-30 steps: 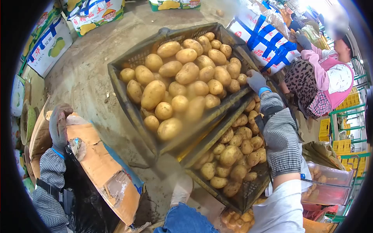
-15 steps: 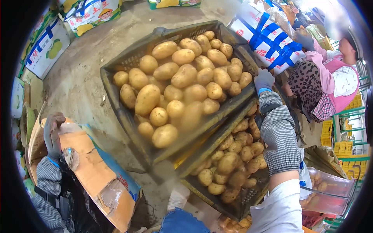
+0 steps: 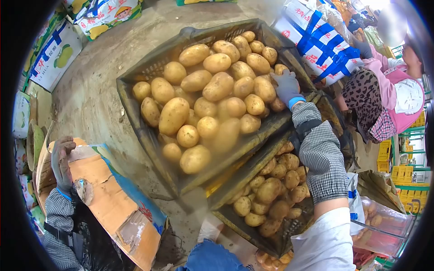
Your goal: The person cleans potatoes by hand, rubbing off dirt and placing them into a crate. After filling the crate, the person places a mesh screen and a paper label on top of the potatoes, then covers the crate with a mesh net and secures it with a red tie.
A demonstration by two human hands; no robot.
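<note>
My right hand [image 3: 288, 86], in a grey glove with a blue cuff, reaches over the right corner of a large black-lined crate [image 3: 149, 162]. Its fingers are apart against the potatoes [image 3: 219, 86] heaped there; a small potato [image 3: 280, 69] lies at the fingertips. My left hand [image 3: 62, 165], also gloved, is at the rim of a torn cardboard box [image 3: 106, 180] lined with a black plastic bag [image 3: 97, 235]. Its fingers point up, slightly bent, with nothing visible in them. A second crate [image 3: 289, 237] of smaller potatoes stands below the large one.
White printed cartons [image 3: 56, 56] line the left side. A blue-taped carton [image 3: 318, 43] stands beyond the large crate. A person in pink [image 3: 384, 90] sits at the right. Yellow crates [image 3: 402, 174] and a clear bag of potatoes [image 3: 377, 226] are at the right edge.
My right hand has moved off the large crate's right rim, inward and left onto the potatoes. My left hand has stayed by the cardboard box. The view has shifted slightly.
</note>
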